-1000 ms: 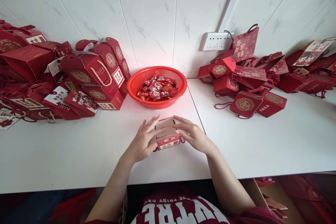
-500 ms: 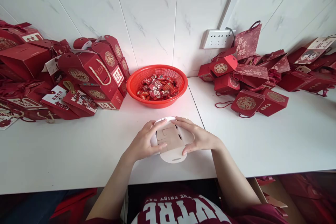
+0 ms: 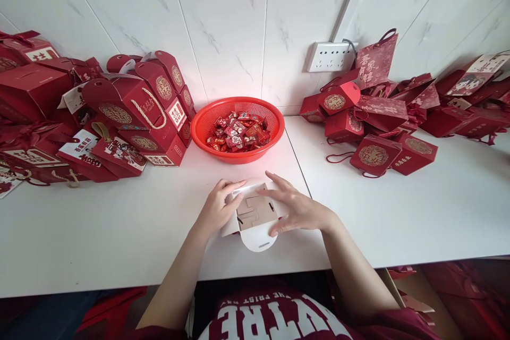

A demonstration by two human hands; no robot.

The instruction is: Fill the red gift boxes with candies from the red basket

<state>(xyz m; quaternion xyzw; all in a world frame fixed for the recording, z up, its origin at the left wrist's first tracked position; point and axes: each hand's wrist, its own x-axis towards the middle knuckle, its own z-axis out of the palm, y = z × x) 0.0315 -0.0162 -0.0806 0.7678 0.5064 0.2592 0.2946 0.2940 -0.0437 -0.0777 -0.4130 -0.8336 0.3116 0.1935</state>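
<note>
An open gift box (image 3: 258, 238) stands on the white table in front of me, its white inner flaps folded outward. Looking into it, I see a bare cardboard bottom of interlocking tabs. My left hand (image 3: 218, 206) grips the box at its left side, thumb over the inner edge and fingers along the far-left rim. Over the right side is my right hand (image 3: 300, 210), its fingers spread; the thumb lies by the near flap and the index finger points up past the far edge. The outer walls are mostly hidden.
Behind the box, a red plastic basket (image 3: 198, 135) holds many wrapped candies (image 3: 237, 133). Red gift boxes (image 3: 127, 106) are piled at the left, and more red boxes (image 3: 374, 154) lie at the right. A power strip (image 3: 330, 57) is fixed to the tiled wall.
The box's far flap has gone from upright to folded back, and the left flap now sticks out. My right hand's fingers have lifted and spread. My left hand stays at the box's left side.
</note>
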